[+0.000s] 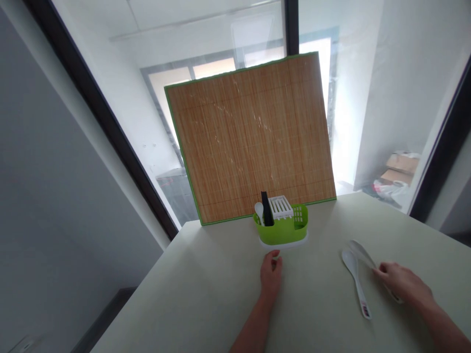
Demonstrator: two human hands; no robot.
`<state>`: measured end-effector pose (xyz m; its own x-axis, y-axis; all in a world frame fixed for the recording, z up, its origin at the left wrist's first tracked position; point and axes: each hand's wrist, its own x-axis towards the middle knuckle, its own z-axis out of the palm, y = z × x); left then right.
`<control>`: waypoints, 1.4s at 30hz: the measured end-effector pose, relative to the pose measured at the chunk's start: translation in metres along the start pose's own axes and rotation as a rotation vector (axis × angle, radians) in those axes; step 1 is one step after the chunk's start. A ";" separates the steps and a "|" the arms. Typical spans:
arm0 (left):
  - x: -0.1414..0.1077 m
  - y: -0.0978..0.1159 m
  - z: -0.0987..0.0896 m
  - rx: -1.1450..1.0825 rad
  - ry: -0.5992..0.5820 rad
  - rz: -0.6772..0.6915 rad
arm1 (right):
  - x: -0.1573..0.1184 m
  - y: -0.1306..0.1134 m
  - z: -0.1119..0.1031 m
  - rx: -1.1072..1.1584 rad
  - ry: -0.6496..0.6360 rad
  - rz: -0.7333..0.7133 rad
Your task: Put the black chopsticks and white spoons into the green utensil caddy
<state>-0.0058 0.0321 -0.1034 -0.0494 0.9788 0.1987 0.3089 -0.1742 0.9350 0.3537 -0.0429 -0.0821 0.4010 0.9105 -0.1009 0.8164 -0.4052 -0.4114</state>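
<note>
On the right of the table, my right hand (401, 282) is closed round the handle of a white spoon (361, 251). The spoon's head points away from me, and the handle's end shows beneath my fingers. Just left of it lies a second white spoon (355, 274), flat on the table with a printed label at its handle end. My left hand (271, 273) rests near the front of a green utensil holder (281, 233), with bent fingers apart and nothing visible between them. A small white spoon (259, 212) and a black-handled utensil (267, 208) stand in the holder's left part.
The holder has a white slotted piece (280, 206) on top and a white base. Behind it, a bamboo mat with green edging (253, 137) leans against the window glass. The pale table (206, 294) ends at the window; cardboard boxes (401, 166) show beyond the glass.
</note>
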 end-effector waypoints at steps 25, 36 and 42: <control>-0.005 0.034 -0.009 -0.203 0.112 0.167 | -0.030 -0.189 0.088 0.771 -0.235 -0.737; 0.017 0.089 -0.022 0.224 0.131 0.385 | -0.028 -0.191 0.089 0.826 -0.265 -0.700; 0.062 0.150 -0.062 0.208 0.331 0.540 | -0.027 -0.186 0.094 0.805 -0.257 -0.637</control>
<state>-0.0215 0.0597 0.0678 -0.1148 0.6696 0.7338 0.5473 -0.5738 0.6092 0.1517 0.0157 -0.0877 -0.1813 0.9640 0.1945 0.2910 0.2415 -0.9257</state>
